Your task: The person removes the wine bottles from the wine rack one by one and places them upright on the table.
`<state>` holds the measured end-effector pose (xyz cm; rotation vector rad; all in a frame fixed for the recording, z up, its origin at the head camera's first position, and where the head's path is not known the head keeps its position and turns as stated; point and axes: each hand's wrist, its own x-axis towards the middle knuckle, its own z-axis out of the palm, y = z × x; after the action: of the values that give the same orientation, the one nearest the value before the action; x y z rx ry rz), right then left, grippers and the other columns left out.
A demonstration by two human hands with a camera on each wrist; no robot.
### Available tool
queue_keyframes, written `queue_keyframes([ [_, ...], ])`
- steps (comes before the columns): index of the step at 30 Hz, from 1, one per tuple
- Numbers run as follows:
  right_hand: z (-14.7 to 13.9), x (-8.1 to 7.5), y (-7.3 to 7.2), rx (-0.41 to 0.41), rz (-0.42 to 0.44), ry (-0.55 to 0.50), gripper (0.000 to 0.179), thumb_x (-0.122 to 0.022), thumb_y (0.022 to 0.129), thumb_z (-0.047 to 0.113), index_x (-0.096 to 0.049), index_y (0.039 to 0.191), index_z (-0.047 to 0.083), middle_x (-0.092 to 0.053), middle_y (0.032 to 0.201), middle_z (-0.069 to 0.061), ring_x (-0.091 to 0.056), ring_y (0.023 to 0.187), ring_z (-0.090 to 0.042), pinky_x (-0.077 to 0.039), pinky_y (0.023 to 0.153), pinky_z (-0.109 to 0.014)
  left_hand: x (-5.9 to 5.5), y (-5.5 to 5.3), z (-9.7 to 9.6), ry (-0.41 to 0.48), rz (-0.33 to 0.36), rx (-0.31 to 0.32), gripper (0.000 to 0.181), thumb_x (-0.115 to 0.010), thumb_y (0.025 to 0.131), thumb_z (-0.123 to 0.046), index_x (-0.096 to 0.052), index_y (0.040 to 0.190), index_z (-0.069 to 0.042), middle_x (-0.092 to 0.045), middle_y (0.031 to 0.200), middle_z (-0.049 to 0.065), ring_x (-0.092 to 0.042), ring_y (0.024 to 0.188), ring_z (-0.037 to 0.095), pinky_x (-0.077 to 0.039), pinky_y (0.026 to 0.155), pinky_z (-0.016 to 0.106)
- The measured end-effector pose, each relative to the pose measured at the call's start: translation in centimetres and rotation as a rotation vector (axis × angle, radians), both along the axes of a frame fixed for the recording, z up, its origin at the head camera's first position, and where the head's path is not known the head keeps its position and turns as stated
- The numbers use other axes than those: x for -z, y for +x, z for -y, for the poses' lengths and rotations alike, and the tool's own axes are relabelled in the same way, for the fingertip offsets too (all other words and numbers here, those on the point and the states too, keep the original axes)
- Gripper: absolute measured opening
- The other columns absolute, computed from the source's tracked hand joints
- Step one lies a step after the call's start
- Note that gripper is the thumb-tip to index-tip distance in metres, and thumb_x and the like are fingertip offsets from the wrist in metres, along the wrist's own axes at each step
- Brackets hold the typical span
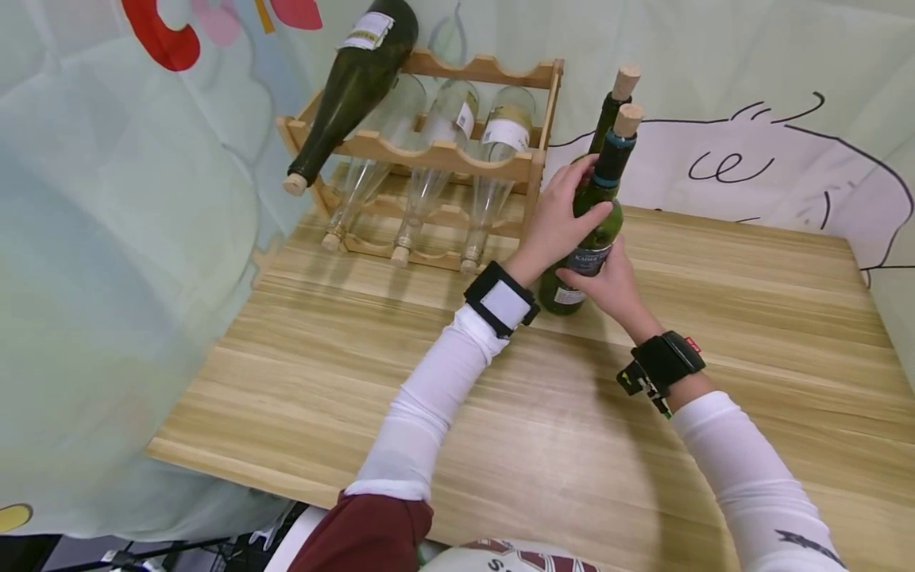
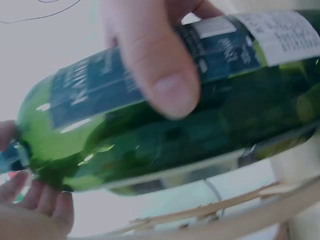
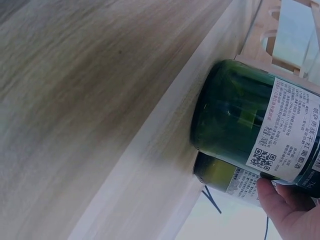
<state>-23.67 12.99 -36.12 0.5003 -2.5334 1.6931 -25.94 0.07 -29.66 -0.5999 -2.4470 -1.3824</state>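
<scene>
A green wine bottle (image 1: 586,258) with a dark label and a cork stands nearly upright, slightly tilted. My left hand (image 1: 561,218) grips it at the shoulder, just below the neck. Lower down, my right hand (image 1: 608,282) holds the bottle's body, its thumb lying across the label in the left wrist view. The white back label (image 3: 287,132) faces the right wrist view. Close behind is a second corked green bottle (image 1: 604,127), mostly hidden by the first. Whether the front bottle's base touches the table I cannot tell.
A wooden wine rack (image 1: 443,155) stands left of the hands, with clear corked bottles (image 1: 429,175) in its lower row. Across its upper left lies a dark green bottle (image 1: 357,83), neck toward me. The wooden table (image 1: 343,357) meets a printed cloth (image 1: 715,63) behind.
</scene>
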Motion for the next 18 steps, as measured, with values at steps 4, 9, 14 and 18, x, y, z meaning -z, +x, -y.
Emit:
queue_keyframes([
  [4,0.0,0.6,-0.5,0.025,0.025,0.012,0.083,-0.072,0.069,0.007,-0.018,0.132,0.002,-0.042,0.126,-0.020,-0.044,0.113,-0.029,-0.033,0.098,-0.042,-0.6,1.3,1.6,0.034,-0.114,-0.051,0.051,-0.059,0.083,-0.018,-0.040,0.129,-0.006,-0.049,0.121,0.009,-0.047,0.111,0.017,-0.034,0.093,0.014],
  [9,-0.4,1.9,-1.5,0.036,0.030,0.029,0.086,-0.075,0.068,0.014,-0.018,0.133,0.007,-0.043,0.125,-0.016,-0.045,0.112,-0.027,-0.034,0.097,-0.042,-1.6,2.8,4.4,0.082,-0.246,-0.136,0.045,-0.059,0.083,-0.014,-0.045,0.124,-0.001,-0.052,0.118,0.012,-0.047,0.110,0.018,-0.035,0.093,0.017],
  [14,-0.4,1.8,-1.3,0.040,0.019,0.039,0.085,-0.074,0.069,0.016,-0.018,0.133,0.008,-0.043,0.125,-0.018,-0.044,0.113,-0.028,-0.033,0.097,-0.044,-2.3,3.8,6.6,0.083,-0.329,-0.199,0.040,-0.057,0.084,-0.014,-0.048,0.120,0.001,-0.052,0.117,0.013,-0.047,0.110,0.018,-0.035,0.094,0.019],
  [18,-0.4,1.6,-1.2,0.035,0.043,0.035,0.086,-0.074,0.069,0.015,-0.017,0.133,0.010,-0.043,0.126,-0.017,-0.043,0.114,-0.028,-0.032,0.098,-0.044,-2.8,4.2,7.9,0.070,-0.387,-0.243,0.038,-0.058,0.083,-0.011,-0.050,0.117,0.002,-0.053,0.115,0.014,-0.047,0.108,0.020,-0.034,0.094,0.018],
])
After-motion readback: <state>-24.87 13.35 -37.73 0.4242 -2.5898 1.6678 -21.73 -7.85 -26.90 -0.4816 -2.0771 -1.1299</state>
